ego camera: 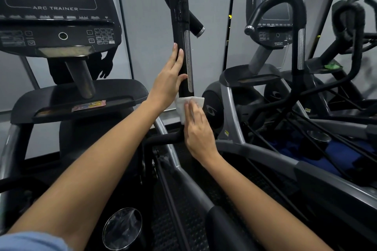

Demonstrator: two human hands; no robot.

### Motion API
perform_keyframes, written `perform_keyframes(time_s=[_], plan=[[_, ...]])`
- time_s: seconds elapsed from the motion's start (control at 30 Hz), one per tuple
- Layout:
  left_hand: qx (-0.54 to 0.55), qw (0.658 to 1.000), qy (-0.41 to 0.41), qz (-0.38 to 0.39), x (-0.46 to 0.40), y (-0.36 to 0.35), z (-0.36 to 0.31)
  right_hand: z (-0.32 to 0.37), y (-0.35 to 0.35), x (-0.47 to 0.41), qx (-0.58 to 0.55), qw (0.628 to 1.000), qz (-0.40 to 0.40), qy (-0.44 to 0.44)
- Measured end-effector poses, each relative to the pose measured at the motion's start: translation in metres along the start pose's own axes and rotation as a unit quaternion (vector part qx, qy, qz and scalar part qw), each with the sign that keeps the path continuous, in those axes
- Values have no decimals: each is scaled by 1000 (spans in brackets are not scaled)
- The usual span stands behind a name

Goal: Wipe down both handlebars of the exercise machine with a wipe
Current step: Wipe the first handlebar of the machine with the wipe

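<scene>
The machine's black right handlebar point(179, 24) rises upright in the middle of the view, its upper part wet and shiny, with a silver strip down its side. My left hand point(169, 79) lies against its left side, fingers straight and the thumb round the front. Just below, my right hand point(199, 130) presses a white wipe point(183, 106) against the base of the bar, fingers wrapped over the wipe. The machine's other handlebar is out of view.
The Arc Trainer console point(55, 10) and its black tray point(79, 98) fill the left. A cup holder point(122, 228) sits low in front. A second machine with its own curved handlebar point(293, 26) stands close on the right, against grey wall panels.
</scene>
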State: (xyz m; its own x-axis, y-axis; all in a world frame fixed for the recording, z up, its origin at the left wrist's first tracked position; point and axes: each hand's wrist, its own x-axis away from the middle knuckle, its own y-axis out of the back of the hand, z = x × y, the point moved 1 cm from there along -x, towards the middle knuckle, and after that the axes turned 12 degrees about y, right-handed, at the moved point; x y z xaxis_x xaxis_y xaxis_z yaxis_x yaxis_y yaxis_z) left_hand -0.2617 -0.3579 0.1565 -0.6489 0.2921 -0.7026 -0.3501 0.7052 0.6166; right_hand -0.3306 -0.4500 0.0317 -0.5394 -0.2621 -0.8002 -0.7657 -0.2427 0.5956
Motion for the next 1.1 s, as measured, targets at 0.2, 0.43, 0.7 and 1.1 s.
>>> perform_keyframes(time_s=[0.2, 0.43, 0.7, 1.1], plan=[[7, 1000, 0, 2, 0, 0, 0, 7, -1, -8, 33, 999, 6, -5], [6, 1000, 2, 1, 1, 0, 0, 9, -1, -5, -11, 999, 33, -7], [10, 1000, 0, 0, 1, 0, 1, 11, 13, -12, -195, 970, -37, -143], [6, 998, -38, -46, -9, 13, 11, 7, 23, -45, -356, 918, -45, -166]])
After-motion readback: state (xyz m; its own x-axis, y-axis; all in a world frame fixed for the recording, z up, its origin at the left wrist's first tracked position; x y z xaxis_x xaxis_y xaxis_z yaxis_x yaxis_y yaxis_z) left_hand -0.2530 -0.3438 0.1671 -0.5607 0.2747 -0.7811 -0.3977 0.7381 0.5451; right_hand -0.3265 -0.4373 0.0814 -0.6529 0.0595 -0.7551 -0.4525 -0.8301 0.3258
